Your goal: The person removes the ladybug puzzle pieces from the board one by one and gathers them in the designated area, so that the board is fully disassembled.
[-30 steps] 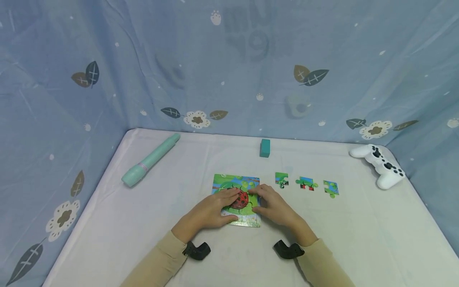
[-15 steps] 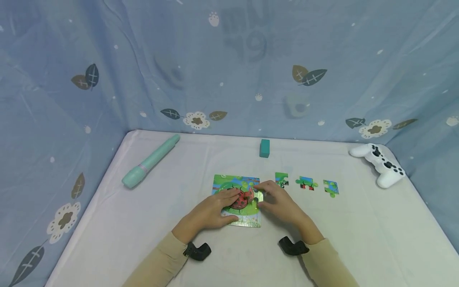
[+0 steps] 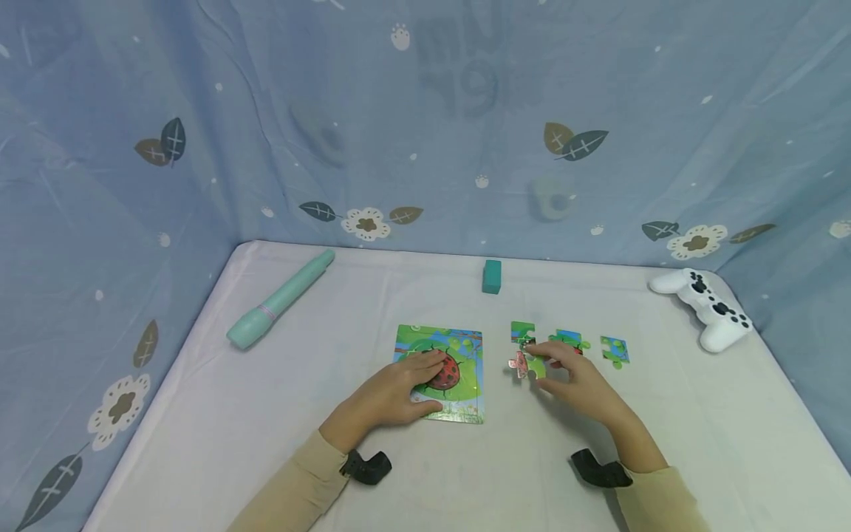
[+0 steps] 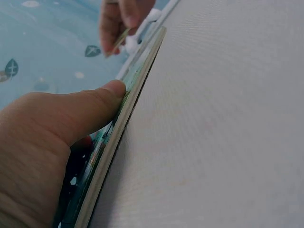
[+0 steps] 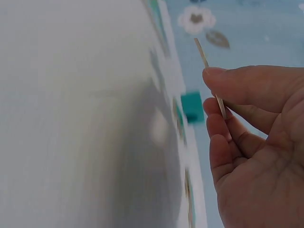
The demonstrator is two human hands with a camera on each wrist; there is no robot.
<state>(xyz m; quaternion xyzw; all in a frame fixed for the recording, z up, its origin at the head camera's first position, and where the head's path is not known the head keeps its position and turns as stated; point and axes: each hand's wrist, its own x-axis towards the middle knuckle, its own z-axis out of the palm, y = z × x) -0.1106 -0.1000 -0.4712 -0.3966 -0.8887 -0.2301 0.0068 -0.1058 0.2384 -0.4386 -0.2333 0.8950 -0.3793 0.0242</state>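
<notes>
— What's your right hand (image 3: 577, 379) pinching?
— A flat red-and-green jigsaw piece (image 3: 522, 365), beside the square ladybird board (image 3: 465, 380) your left hand (image 3: 400, 390) is resting on, fingers straight. Three loose blue-and-green pieces (image 3: 615, 348) are lying near.

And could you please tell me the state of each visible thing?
Puzzle board, lying flat on the table
Held piece, raised off the table
Left hand, resting on the puzzle board
Right hand, pinching the held piece
Three loose pieces, separate, on the table
Mint-green torch-shaped object, lying down
Teal block, untouched
Game controller, untouched
</notes>
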